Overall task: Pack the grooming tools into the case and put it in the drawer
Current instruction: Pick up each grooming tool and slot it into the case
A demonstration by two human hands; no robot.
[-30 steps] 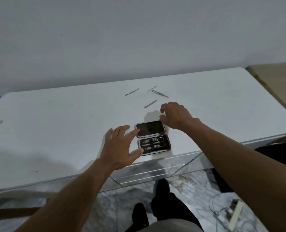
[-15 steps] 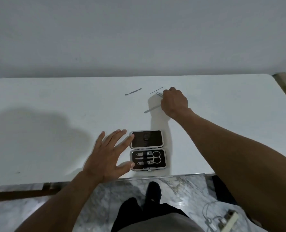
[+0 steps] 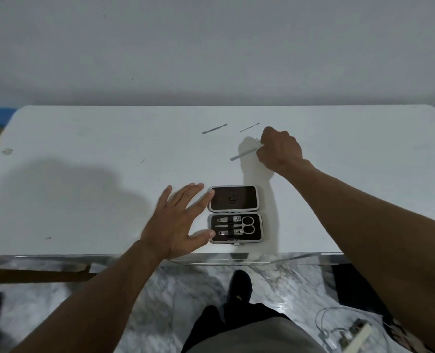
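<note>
Right hand pinching slim silver metal stick beyond open black rectangular case; left hand spread at case's left edge; two thin silver picks farther off

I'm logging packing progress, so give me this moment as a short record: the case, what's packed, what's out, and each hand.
case: open flat near the front edge of the table
packed: scissors and smaller tools in the lower half
out: two thin metal tools lying farther back
left hand: open, fingers spread, fingertips touching the case's left edge
right hand: pinches one end of a slim metal tool
</note>
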